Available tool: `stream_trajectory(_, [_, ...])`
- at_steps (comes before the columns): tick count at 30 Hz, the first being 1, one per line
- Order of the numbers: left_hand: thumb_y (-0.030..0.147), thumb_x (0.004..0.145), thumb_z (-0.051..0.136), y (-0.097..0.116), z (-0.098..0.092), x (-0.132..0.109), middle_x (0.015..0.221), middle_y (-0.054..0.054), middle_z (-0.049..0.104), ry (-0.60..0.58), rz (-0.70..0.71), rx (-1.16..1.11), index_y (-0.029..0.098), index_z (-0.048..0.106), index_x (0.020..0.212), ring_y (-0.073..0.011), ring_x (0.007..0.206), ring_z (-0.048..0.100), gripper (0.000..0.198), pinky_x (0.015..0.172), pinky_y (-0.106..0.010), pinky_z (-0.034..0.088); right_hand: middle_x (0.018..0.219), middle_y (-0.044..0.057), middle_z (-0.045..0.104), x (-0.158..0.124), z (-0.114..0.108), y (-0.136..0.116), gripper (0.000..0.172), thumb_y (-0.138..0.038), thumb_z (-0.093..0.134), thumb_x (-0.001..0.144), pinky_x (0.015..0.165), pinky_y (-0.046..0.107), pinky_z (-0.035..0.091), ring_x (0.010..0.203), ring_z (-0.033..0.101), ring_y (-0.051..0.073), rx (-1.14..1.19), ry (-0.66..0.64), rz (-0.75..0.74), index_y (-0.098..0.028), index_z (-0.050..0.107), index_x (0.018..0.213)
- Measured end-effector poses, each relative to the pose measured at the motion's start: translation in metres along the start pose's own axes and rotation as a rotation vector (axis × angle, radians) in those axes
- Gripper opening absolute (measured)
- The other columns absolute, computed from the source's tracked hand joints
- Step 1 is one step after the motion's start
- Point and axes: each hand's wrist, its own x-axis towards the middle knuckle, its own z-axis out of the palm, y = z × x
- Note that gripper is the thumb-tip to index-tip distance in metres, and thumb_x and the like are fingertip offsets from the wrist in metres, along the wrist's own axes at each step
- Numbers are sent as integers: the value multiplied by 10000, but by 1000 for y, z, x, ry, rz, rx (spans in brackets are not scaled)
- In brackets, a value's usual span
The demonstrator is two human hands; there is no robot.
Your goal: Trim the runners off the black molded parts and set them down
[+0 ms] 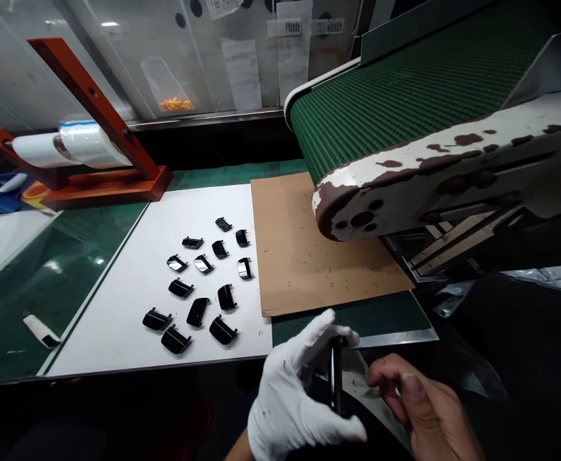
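Observation:
My left hand (pixel 292 394), in a white glove, grips a glossy black plastic part (pixel 336 378) by its two ends between thumb and fingers. The part is turned edge-on, just beyond the table's front edge. Close to its right is my bare right hand (pixel 424 406), apart from it, with thumb and fingers curled together; a tiny dark bit shows between them, too small to name. Several similar black plastic parts with small tabs (pixel 198 312) lie spread over a white sheet (pixel 117 307) on the table, to the left of my hands.
A brown cardboard sheet (pixel 285 256) dotted with tiny curled bits lies under the end of a green conveyor belt (pixel 381 109). At the left stands an orange-red frame (pixel 95 96) holding rolls of clear film (pixel 91 144). A white-and-black object (pixel 40 330) lies near the table's left front.

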Motion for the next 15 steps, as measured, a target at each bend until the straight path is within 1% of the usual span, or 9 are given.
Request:
stream_trajectory(3, [306,490,938,-1,0,0,1103,-9,710,-8,20,12,320,550,1298,-238,1026,684,896,929,-292,549,500,-54,345,-5,-4,14,462,-544,330,940,409,228,289,429,378,122,70,-25,98,-239,636,778])
stream_trajectory(5, [278,499,933,-3,-1,-1,1125,-14,701,-11,19,43,321,533,1314,-246,1042,677,908,943,-316,545,503,-58,344,-7,-9,22,448,-587,381,904,413,225,306,433,377,122,76,-21,127,-238,644,803])
stream_trajectory(7, [262,509,928,-5,-3,-1,1142,-22,694,-13,20,88,317,511,1337,-253,1061,668,929,961,-326,535,512,-56,389,-8,-15,28,420,-611,449,864,420,218,343,442,412,124,33,-16,122,-246,653,833])
stream_trajectory(10, [337,580,898,-4,-7,-1,1186,-26,678,-14,53,163,329,487,1359,-247,1096,654,881,980,-307,519,523,-54,473,-4,-22,33,341,-576,572,811,446,200,414,459,490,126,-110,-9,126,-273,686,917])
stream_trajectory(11, [353,610,882,-2,-9,-1,1204,-23,670,-14,80,218,338,476,1367,-240,1109,647,859,994,-302,509,539,-54,510,-3,-24,34,345,-560,604,795,456,196,435,464,511,126,-166,20,141,-290,686,993])
stream_trajectory(13, [338,647,864,2,-16,1,1235,-20,656,-22,150,400,348,442,1389,-227,1123,639,854,1016,-298,493,619,-43,621,-2,-28,39,423,-544,635,767,466,197,471,490,570,135,-259,76,188,-327,654,1130])
stream_trajectory(14, [317,657,861,4,-20,1,1243,-23,652,-29,185,514,342,417,1405,-223,1124,637,870,1020,-298,492,677,-30,675,-2,-30,43,426,-549,626,764,469,204,485,521,607,148,-301,109,210,-343,656,1136])
stream_trajectory(15, [306,665,856,6,-26,2,1249,-31,650,-31,213,626,330,397,1418,-224,1123,638,883,1018,-300,497,733,-17,717,-4,-33,49,392,-555,614,761,470,214,498,561,644,166,-347,141,230,-355,682,1091])
